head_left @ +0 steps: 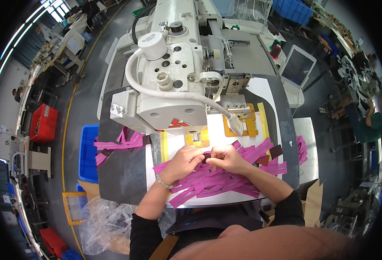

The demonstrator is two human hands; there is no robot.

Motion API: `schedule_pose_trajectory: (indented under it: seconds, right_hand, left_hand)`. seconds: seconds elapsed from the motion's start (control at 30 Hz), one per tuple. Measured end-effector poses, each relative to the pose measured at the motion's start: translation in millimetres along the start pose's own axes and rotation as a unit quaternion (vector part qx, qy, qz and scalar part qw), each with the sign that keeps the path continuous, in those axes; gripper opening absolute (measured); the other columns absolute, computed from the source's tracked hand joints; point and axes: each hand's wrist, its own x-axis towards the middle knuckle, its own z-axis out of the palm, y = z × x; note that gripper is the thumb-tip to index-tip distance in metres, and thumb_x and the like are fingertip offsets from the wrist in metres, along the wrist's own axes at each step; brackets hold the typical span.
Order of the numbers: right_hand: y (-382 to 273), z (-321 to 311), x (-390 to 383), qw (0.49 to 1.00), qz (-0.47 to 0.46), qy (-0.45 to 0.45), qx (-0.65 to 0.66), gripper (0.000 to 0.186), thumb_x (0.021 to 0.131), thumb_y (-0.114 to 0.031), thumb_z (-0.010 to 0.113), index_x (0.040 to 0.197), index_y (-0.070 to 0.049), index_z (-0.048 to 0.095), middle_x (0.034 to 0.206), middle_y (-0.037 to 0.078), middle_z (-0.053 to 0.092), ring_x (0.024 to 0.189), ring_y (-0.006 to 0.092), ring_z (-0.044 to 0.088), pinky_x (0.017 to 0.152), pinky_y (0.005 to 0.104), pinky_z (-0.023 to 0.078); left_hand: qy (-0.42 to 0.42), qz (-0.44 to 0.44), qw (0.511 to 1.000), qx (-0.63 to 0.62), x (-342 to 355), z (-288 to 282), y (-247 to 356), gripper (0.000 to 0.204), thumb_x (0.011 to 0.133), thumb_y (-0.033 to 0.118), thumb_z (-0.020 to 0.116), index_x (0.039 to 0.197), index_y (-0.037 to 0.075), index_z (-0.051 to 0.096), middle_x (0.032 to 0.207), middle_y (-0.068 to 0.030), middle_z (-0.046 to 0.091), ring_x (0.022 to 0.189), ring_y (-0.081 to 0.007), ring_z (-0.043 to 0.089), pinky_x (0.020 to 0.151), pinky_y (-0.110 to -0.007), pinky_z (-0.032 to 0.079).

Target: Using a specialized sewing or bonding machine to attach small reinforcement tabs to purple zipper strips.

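My left hand (183, 163) and my right hand (231, 160) meet in front of the sewing machine (169, 110), fingertips closed on a small dark piece (207, 157) between them. Its kind is mostly hidden by the fingers. Under and around both hands lies a heap of magenta zippers (212, 182) with metal teeth, spread over the white sheet on the machine's table. At the heap's right side are a dark square tab (276, 151) and a dark red patch (263, 160). Yellow clamp plates (197, 138) sit beneath the machine head, just beyond my hands.
More magenta zippers (124, 144) lie on the dark table's left, and another bundle (302, 151) on the right. A blue crate (89, 151) and clear plastic bag (106, 223) stand left of the table. A screen (298, 65) is at the right; an open carton (313, 203) sits below.
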Motion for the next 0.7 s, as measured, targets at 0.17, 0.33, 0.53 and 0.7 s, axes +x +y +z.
schedule_pose_trajectory:
  seconds: [0.17, 0.33, 0.53, 0.7]
  right_hand:
    - [-2, 2, 2, 1.000, 0.012, -0.020, -0.017, 0.018, 0.091, -0.008, 0.062, 0.078, 0.000, 0.054, 0.071, 0.004, 0.061, 0.061, 0.0088, 0.062, 0.052, 0.0210, 0.047]
    - [-1, 3, 1, 1.000, 0.016, -0.016, -0.007, 0.018, 0.091, -0.009, 0.062, 0.078, 0.000, 0.054, 0.070, 0.004, 0.061, 0.061, 0.0087, 0.062, 0.053, 0.0210, 0.047]
    - [0, 3, 2, 1.000, 0.019, -0.008, -0.010, 0.016, 0.091, -0.009, 0.062, 0.079, 0.000, 0.055, 0.070, 0.003, 0.061, 0.061, 0.0086, 0.063, 0.052, 0.0208, 0.046]
    - [0, 3, 3, 1.000, 0.027, -0.003, -0.001, 0.016, 0.091, -0.009, 0.063, 0.080, 0.000, 0.056, 0.070, 0.003, 0.062, 0.062, 0.0088, 0.063, 0.052, 0.0209, 0.047]
  left_hand:
    - [-0.005, -0.039, 0.998, -0.049, -1, -3, -1, 0.014, 0.088, 0.012, 0.059, 0.079, 0.001, 0.058, 0.068, -0.0088, 0.055, 0.066, -0.0239, 0.053, 0.063, -0.034, 0.042]
    - [-0.010, -0.030, 0.999, -0.036, 0, -3, -2, 0.011, 0.084, 0.009, 0.062, 0.078, 0.000, 0.059, 0.066, -0.0092, 0.055, 0.064, -0.0248, 0.053, 0.062, -0.034, 0.042]
    - [0.007, 0.001, 1.000, 0.016, 2, -3, 4, 0.015, 0.082, 0.008, 0.065, 0.072, 0.001, 0.056, 0.064, -0.0101, 0.052, 0.062, -0.0265, 0.051, 0.062, -0.036, 0.042]
    - [0.054, 0.033, 0.996, 0.067, 4, 1, 10, 0.020, 0.081, 0.009, 0.065, 0.069, 0.002, 0.052, 0.062, -0.0107, 0.050, 0.060, -0.0280, 0.049, 0.063, -0.037, 0.041]
